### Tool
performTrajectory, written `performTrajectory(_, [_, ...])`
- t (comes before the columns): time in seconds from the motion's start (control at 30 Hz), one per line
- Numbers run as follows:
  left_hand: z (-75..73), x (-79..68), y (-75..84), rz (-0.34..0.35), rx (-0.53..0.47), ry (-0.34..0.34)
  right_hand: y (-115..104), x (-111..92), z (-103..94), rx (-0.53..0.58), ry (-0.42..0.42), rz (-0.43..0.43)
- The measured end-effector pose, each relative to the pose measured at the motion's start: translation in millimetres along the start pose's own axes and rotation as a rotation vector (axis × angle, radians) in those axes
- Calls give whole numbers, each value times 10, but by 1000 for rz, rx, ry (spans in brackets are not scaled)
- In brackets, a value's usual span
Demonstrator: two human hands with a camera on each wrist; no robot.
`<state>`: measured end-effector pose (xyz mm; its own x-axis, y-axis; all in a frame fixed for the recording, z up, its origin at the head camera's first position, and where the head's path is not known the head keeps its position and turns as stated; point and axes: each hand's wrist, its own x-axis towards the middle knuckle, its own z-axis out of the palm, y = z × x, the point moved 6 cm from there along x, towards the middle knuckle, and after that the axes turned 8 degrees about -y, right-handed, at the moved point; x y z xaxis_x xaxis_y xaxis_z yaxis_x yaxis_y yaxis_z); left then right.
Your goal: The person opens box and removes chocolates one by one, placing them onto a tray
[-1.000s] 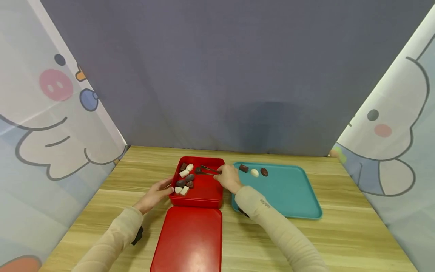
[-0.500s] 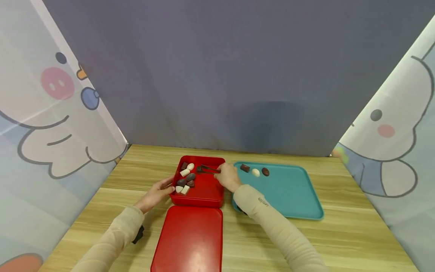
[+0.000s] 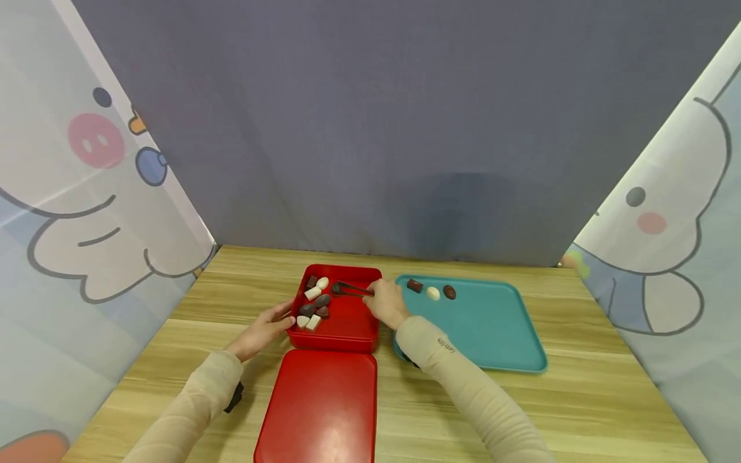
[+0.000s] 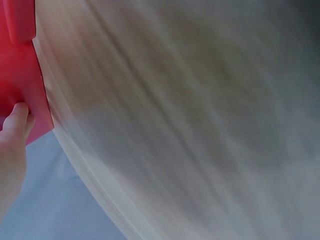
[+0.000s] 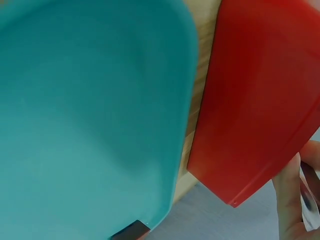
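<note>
My right hand pinches black tongs above the right wall of a red box. The dark tips of the tongs are down inside the box; I cannot tell whether anything is between them. Several dark and white chocolates lie along the box's left side. Against the outer left wall rests my left hand, fingers extended and thumb at the rim. The left wrist view shows the fingertips on the red wall. In the right wrist view, the tongs are mostly hidden behind the right hand.
A red lid lies flat in front of the box. To the right stands a teal tray with a dark rectangular chocolate, a white one and a dark oval one. A grey cloth wall rises behind the table.
The tongs have shifted only slightly within the box, still in my right hand. My left hand stays at the box's left wall; the chocolates on the tray look the same.
</note>
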<state>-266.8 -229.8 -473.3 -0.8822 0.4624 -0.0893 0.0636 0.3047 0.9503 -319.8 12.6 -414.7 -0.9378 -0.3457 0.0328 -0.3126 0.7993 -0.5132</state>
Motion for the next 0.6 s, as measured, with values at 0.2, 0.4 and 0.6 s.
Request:
performTrajectory(0.2, [-3,6,22,-26,24,17,35,-9,-5,29,21,-19])
performTrajectory(0.4, [21,20,90,-9,116,30,69,-21,-9,80,40,-23])
performTrajectory(0.6, [27,21,19,-11,82,36,84,-37,-13,100,58,-35])
